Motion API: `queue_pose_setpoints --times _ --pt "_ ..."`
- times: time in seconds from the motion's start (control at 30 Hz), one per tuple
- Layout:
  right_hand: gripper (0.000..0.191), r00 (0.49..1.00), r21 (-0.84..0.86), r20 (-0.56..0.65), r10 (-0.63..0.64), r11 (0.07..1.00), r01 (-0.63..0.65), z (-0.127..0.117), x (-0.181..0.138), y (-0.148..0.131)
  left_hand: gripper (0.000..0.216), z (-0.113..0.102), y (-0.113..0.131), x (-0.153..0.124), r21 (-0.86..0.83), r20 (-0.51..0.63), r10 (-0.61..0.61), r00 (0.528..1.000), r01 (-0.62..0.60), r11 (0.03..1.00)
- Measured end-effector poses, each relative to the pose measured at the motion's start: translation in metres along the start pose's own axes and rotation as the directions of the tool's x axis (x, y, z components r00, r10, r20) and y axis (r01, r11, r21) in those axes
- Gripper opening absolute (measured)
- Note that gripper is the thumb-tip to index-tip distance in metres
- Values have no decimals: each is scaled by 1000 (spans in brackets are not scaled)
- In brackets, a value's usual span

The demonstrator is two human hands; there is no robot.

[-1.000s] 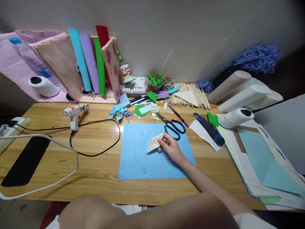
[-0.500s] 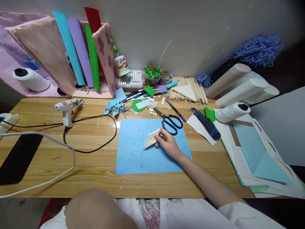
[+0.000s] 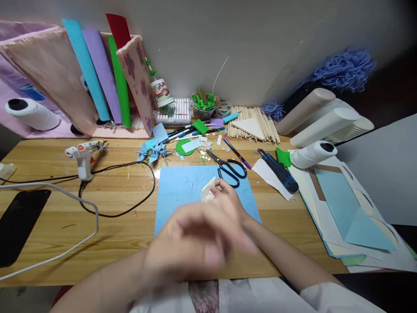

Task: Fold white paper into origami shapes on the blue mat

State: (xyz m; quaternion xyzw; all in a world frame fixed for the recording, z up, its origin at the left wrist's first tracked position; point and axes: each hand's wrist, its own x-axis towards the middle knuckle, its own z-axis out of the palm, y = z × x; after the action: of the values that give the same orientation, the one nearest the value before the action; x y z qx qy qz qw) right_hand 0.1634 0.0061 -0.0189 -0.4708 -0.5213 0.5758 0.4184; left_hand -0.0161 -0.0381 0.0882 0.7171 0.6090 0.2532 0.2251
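A small folded white paper (image 3: 208, 190) lies on the light blue sheet (image 3: 182, 187) in the middle of the wooden table (image 3: 124, 217). My right hand (image 3: 230, 198) is closed on its right end. My left hand (image 3: 195, 241) hangs in the air in front of the paper, smeared by motion, and hides part of both the paper and the sheet. Its fingers cannot be made out. Black scissors (image 3: 230, 168) lie just beyond the right hand.
A white glue gun (image 3: 83, 156) with its black cable stands at the left. A phone (image 3: 18, 224) lies near the left edge. Paper rolls, markers, wooden sticks (image 3: 257, 126) and scraps line the wall. A blue cutter (image 3: 278, 176) and stacked sheets (image 3: 348, 208) are at the right.
My left hand has come up from below into view, over the blue sheet toward the folded paper. The right hand has tipped the paper up a little.
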Motion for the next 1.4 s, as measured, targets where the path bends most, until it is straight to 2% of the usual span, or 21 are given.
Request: queue_pose_setpoints --times 0.07,0.13,0.2,0.27,0.33,0.5,0.63,0.7,0.87,0.97,1.13,1.4 --pt "17 1000 8 9 9 1000 -9 1 0 0 20 23 -7 31 -233 -7 39 999 -40 972" --pt "18 999 8 30 29 1000 -29 1 0 0 32 46 -22 45 -454 17 -23 1000 28 891" --pt "20 997 -2 68 47 999 -47 1 1 -1 37 64 -38 47 -533 118 -136 984 178 827" --pt "19 992 -33 112 51 998 -48 0 2 -1 25 75 -48 43 -587 277 -131 952 276 761" --pt "19 990 -57 130 47 998 -40 0 2 -1 24 79 -51 41 -621 323 -141 936 322 715" --pt "20 986 -40 162 35 999 -29 3 0 -1 27 79 -47 43 -734 320 -230 919 394 553" --pt "22 999 -95 39 4 996 0 5 -1 -2 27 82 -49 42 -758 457 -183 871 488 432" --pt "21 1000 -138 11 -10 990 11 4 0 -2 27 82 -51 40 -748 480 -164 862 500 437" --pt "21 997 -243 78 -23 969 42 1 3 -4 23 79 -53 38 -691 436 -170 884 450 566" --pt "19 997 -257 57 -44 965 57 0 4 -5 26 77 -53 40 -687 440 -204 875 474 551" --pt "11 984 -282 -52 -171 948 150 2 3 -7 28 76 -52 39 -677 432 -269 861 506 534" --pt "5 950 -348 -8 -313 891 291 0 1 -7 29 75 -54 35 -573 428 -214 878 446 687"
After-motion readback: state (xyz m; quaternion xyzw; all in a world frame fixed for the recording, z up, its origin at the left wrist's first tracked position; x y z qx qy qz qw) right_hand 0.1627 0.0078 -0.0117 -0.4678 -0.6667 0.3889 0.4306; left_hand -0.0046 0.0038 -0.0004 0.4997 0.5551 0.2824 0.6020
